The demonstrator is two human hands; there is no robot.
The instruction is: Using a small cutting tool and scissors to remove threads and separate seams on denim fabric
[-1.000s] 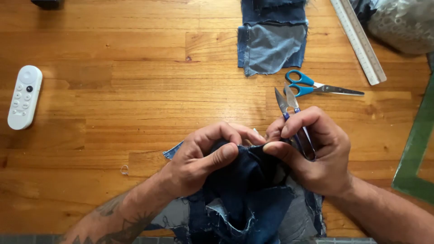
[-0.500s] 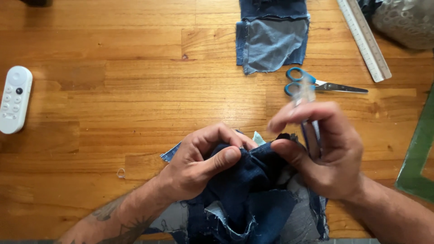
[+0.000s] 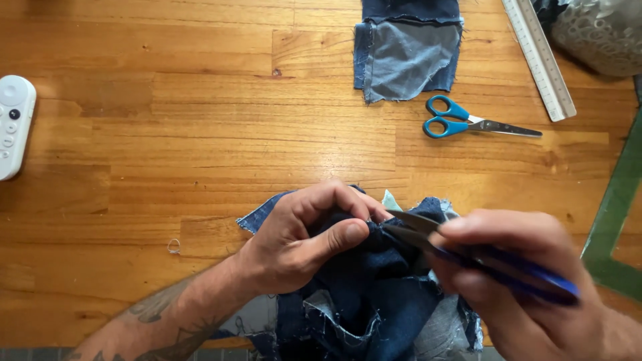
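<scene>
- The wooden desk (image 3: pixel 200 134) fills the view — warm plank boards, a knot showing near the top middle.
- A bundle of dark denim (image 3: pixel 374 301) sits bunched at the near edge of the desk, frayed edges and a paler underside showing, a blue corner poking out to the left.
- The left hand (image 3: pixel 301 241) is down on that bundle, fingers curled over, thumb pressed toward the forefinger — its grip is closed, pinching a fold of the dark denim right at the top of the heap.
- The right hand (image 3: pixel 528 287) comes in from the lower right, blurred, its grip wrapped shut around a blue-handled thread snips (image 3: pixel 461 251); the metal blades point left, slightly parted, their tips right at the pinched fold beside the left thumb.
- Up at the far edge lies a second denim patch (image 3: pixel 408 57), pale grey-blue face up on darker cloth, well apart from the hands.
- A long pale ruler (image 3: pixel 540 60) lies slanted at the upper right, just beside a grey patterned object (image 3: pixel 602 33) in the corner.
- A green edge (image 3: pixel 618 214), some flat sheet, runs along the right side.
- Blue-handled scissors (image 3: pixel 468 124) lie closed, just below the patch.
- A white remote (image 3: pixel 13 124) rests at the far left edge.
- A tiny loop of thread (image 3: pixel 174 246) lies left of the left wrist.
</scene>
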